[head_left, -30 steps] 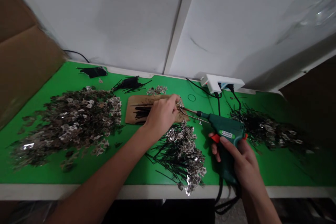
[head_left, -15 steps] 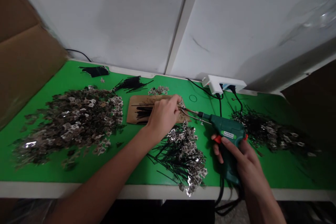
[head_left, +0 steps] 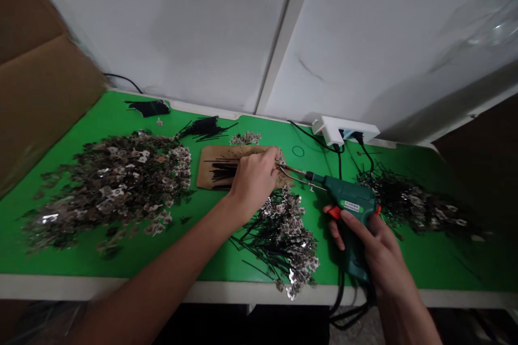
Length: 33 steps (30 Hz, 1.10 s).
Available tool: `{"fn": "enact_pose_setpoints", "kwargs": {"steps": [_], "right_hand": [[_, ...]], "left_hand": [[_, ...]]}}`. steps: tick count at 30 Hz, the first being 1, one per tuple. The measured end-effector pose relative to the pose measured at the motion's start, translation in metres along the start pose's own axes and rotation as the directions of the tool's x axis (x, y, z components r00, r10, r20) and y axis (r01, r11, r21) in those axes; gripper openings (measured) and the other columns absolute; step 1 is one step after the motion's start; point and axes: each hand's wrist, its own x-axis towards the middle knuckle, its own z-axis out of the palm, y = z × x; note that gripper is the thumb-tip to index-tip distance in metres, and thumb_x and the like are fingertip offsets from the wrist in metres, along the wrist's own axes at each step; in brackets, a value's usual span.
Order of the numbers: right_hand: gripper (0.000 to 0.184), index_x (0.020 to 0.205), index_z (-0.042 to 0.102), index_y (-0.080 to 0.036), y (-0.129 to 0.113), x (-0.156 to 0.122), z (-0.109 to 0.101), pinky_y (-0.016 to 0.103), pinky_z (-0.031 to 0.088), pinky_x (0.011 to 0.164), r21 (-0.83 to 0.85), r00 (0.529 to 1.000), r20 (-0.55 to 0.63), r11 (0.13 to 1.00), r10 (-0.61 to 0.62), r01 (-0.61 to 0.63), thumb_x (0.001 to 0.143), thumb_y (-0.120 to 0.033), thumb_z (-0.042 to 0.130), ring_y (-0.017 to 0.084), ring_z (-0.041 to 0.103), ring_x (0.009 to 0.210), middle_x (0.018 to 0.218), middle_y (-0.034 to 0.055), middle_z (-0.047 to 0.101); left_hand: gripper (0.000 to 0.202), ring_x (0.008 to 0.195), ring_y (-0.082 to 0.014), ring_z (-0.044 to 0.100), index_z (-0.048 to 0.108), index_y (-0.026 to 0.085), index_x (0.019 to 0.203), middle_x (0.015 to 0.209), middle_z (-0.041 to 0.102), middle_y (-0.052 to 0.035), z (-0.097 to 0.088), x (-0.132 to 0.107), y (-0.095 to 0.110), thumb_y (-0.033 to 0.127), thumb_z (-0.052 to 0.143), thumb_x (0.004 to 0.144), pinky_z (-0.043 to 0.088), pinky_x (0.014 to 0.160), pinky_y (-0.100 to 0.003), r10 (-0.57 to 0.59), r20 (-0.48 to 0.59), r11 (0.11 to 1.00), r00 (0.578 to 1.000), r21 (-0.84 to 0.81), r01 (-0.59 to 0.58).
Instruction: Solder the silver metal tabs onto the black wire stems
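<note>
Wrapping around the grip of the green soldering gun (head_left: pixel 351 194), the right hand (head_left: pixel 378 242) has its fingers clamped on the handle near the red trigger. The gun looks rigid and moderately weighty, its cord (head_left: pixel 339 302) likely to tug; the handle is the sound hold, the metal tip probably hot. To its left on the table (head_left: pixel 214 272), wired metal pieces (head_left: pixel 289 226) seem light and prone to tangle. Farther on, the left hand (head_left: pixel 254 175) rests over the brown board (head_left: pixel 205 172), fingers together beside the tip, seemingly pinching a wire end, though dimness leaves that unsure. The black wires (head_left: pixel 223 171) on the board look thin and springy, best taken near an end. Beyond sits the white power strip (head_left: pixel 356 127).
</note>
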Motion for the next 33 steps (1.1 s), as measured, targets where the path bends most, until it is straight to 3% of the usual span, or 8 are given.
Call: {"fn": "enact_pose_setpoints", "kwargs": {"steps": [6, 15, 33], "right_hand": [[0.028, 0.086, 0.071, -0.018, -0.0047, 0.0023, -0.0015, 0.024, 0.039, 0.047, -0.001, 0.999, 0.046, 1.000, 0.014, -0.014, 0.080, -0.044, 0.079, 0.011, 0.050, 0.046, 0.062, 0.0023, 0.066], [0.025, 0.086, 0.067, -0.019, -0.0002, 0.0018, -0.0017, 0.022, 0.038, 0.048, 0.045, 0.999, 0.032, 0.999, -0.015, 0.014, 0.083, -0.042, 0.078, 0.009, 0.050, 0.045, 0.062, 0.0014, 0.067], [0.029, 0.080, 0.068, -0.018, -0.0056, 0.0051, 0.0005, 0.023, 0.037, 0.047, 0.025, 0.999, 0.013, 0.999, 0.045, -0.045, 0.079, -0.044, 0.080, 0.010, 0.049, 0.044, 0.058, 0.0025, 0.065]], "left_hand": [[0.020, 0.085, -0.0212, 0.073, 0.063, 0.018, 0.107, 0.087, 0.077, -0.0026, 0.0001, -0.0001, 0.0000, 0.012, 0.067, 0.088, 0.052, 0.073, -0.031, -0.003, -0.011, 1.000, 1.000, 0.016, 0.003], [0.019, 0.084, -0.0199, 0.074, 0.064, 0.020, 0.104, 0.088, 0.077, -0.0010, 0.0007, -0.0003, -0.0006, 0.013, 0.071, 0.087, 0.053, 0.073, -0.030, 0.014, -0.025, 1.000, 1.000, 0.007, -0.014], [0.021, 0.082, -0.0197, 0.073, 0.064, 0.020, 0.105, 0.086, 0.077, -0.0008, 0.0002, 0.0014, -0.0036, 0.012, 0.071, 0.086, 0.055, 0.075, -0.031, 0.001, -0.035, 0.999, 0.999, -0.038, -0.002]]}}
